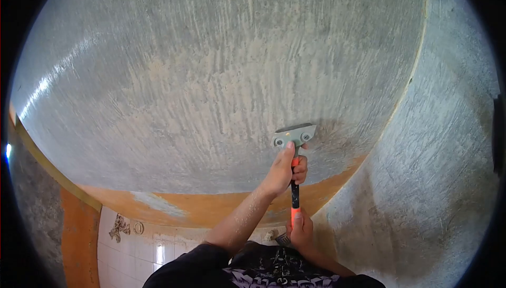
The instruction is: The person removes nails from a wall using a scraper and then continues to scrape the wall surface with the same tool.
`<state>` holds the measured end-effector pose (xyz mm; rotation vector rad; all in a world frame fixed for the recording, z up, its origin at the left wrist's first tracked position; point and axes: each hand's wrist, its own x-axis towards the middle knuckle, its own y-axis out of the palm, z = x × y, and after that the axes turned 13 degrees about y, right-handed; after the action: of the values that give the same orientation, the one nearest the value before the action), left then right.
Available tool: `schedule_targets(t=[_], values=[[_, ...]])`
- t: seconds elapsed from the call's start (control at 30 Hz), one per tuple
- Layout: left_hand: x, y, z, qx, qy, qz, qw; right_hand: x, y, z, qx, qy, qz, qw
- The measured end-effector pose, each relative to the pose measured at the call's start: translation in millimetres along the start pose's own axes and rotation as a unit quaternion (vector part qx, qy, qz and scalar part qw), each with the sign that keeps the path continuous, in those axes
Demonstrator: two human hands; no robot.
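Observation:
Both my hands hold a long-handled wall scraper [295, 198] with an orange and black handle. My left hand [284, 171] is closed round the upper handle, its thumb pressed against the grey, screwed-on scraper head [291, 136]. Lower down, my right hand [301, 231] grips the orange end of the handle, close to my body. The blade's edge is up at the grey wall [237, 87], which bears many streaky scrape marks; whether it touches cannot be told. Pale dust specks my left forearm.
An orange painted band [211, 203] runs along the wall's bottom. To the right, a second grey wall [416, 182] meets it at a corner. On the white tiled floor [121, 256] lie a crumpled brownish thing [119, 227] and a small ring [138, 228].

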<state>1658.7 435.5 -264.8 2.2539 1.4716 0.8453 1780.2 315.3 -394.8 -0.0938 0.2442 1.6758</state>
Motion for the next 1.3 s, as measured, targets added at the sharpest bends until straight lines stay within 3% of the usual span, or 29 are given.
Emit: schedule_targets(t=[0.17,0.77,1.07,1.3], values=[[5,6,-11,0.021,0.016,0.03,0.999,-2,6,12,0.023,0.007,-0.015,1.0],[1,8,-6,0.015,0.012,-0.002,1.0,-8,1,19,0.004,0.015,-0.031,0.999],[-32,-21,17,0.017,-0.008,-0.079,0.997,-11,7,-32,0.013,0.055,0.032,0.998],[-81,-74,6,-0.07,0.028,-0.119,0.99,-22,37,-30,0.014,0.106,0.098,0.989]])
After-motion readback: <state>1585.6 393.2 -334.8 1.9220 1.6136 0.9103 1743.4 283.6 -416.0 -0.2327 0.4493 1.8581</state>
